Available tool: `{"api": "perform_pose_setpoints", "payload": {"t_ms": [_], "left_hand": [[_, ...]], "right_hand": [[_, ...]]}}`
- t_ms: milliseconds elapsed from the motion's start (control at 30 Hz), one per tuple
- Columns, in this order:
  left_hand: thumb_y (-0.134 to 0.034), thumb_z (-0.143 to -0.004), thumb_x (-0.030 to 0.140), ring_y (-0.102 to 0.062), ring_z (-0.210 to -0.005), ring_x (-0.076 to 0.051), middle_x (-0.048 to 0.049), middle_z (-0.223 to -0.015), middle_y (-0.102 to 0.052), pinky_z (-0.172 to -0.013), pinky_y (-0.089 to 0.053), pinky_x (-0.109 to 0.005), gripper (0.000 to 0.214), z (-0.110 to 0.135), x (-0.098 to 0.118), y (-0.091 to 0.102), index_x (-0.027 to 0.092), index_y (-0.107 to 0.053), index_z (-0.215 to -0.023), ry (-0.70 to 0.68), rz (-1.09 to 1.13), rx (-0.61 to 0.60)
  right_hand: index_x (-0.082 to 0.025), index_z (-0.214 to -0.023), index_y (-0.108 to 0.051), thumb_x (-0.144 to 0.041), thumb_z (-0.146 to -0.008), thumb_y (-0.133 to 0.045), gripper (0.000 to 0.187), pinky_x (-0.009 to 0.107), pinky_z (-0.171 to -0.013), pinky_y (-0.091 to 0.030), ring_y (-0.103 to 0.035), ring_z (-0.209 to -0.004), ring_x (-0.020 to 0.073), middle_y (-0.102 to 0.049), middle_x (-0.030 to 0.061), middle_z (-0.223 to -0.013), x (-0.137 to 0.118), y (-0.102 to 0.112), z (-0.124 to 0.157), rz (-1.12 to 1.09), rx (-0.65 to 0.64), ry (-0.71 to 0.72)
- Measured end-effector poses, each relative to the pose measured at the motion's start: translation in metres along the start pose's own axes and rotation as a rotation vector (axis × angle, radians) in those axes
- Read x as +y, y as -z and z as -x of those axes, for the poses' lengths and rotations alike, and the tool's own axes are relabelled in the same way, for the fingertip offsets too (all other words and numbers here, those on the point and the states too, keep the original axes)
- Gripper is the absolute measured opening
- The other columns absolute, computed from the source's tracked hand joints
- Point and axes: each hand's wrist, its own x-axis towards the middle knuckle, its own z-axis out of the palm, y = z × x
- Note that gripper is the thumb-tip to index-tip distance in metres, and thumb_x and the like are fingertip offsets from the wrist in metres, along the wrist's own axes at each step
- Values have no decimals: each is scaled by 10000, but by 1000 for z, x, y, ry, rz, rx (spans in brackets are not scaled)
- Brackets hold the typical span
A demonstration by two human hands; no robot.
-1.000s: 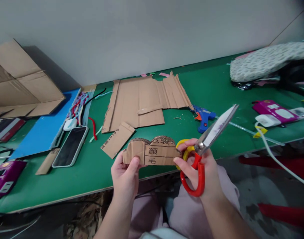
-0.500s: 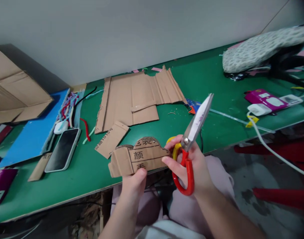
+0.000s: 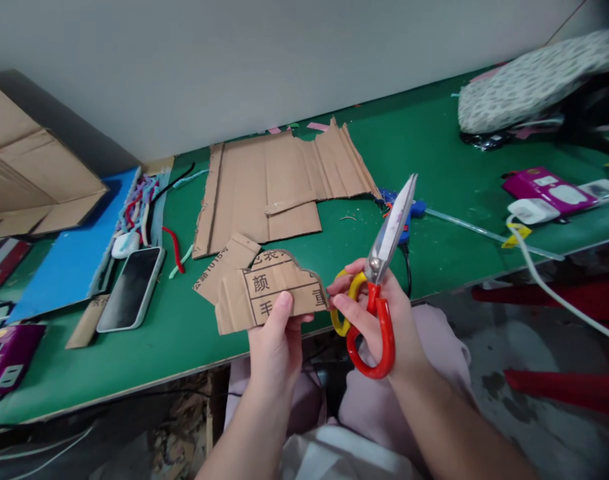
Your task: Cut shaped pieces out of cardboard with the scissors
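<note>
My left hand (image 3: 276,341) pinches a cut cardboard shape (image 3: 269,289) with printed black characters, thumb on its lower edge, holding it above the front edge of the green table (image 3: 434,167). My right hand (image 3: 372,320) is closed round the red and yellow handles of a pair of scissors (image 3: 379,267). The blades are together and point up and away. The fingertips of that hand touch the right edge of the cardboard shape.
A large flattened cardboard sheet (image 3: 274,187) and a small cardboard strip (image 3: 224,263) lie behind the hands. A phone (image 3: 130,288), pipe cleaners (image 3: 139,213), a blue sheet (image 3: 69,260) and a cardboard box (image 3: 29,173) are on the left. A blue glue gun (image 3: 402,212), purple packs (image 3: 544,188) and a white cable (image 3: 559,293) are on the right.
My left hand has shifted its grip rightward along the cardboard shape and tilted it. The scissors have swung more upright and closer to the shape.
</note>
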Motion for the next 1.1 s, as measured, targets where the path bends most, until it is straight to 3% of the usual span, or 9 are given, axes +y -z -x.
{"api": "perform_pose_setpoints", "payload": {"t_ms": [100,267,500,800,1000,1100], "left_hand": [[-785,-640,268,-682,-642,-140,-21,-823,-719,-436,-500,-125,496,3,-1,-1,238,-631,-1110,-4,-30,-36],[-786,-642,234,-690,-646,-178,-39,-821,-723,-456,-548,-195,489,8,-4,-5,196,-638,-1107,-11,-116,-27],[-748,-706,286,-696,-789,-190,-57,-926,-725,-552,-575,-221,394,6,-7,-10,192,-664,-1079,34,-182,-142],[-749,-698,261,-687,-838,-194,-53,-933,-727,-826,-560,-360,381,3,-6,-15,189,-667,-1063,-28,-190,-200],[-757,-685,306,-686,-726,-188,-48,-862,-727,-691,-586,-327,381,3,-8,-7,183,-677,-1036,-1,-230,-151],[-759,-684,294,-685,-716,-191,-44,-833,-727,-611,-582,-285,360,2,-9,1,178,-683,-1017,-11,-244,-194]], "right_hand": [[-304,-962,-537,-161,-742,-702,309,203,-714,-527,-618,-743,85,-619,-71,-816,0,-2,-1,6,-9,-14],[-276,-921,-540,-165,-702,-715,301,201,-627,-529,-618,-662,90,-615,-76,-764,1,-1,-5,122,98,-36],[-258,-902,-563,-209,-660,-746,308,220,-594,-516,-610,-646,106,-608,-52,-759,5,6,-10,256,205,-39],[-266,-890,-585,-237,-630,-783,327,204,-573,-474,-553,-647,97,-547,-43,-757,13,15,-13,206,246,-71],[-256,-884,-575,-203,-626,-765,325,207,-583,-495,-564,-627,92,-575,-45,-762,9,9,-12,309,231,7],[-259,-896,-559,-197,-659,-735,301,213,-569,-506,-578,-618,96,-581,-50,-763,5,6,-10,385,196,51]]}}
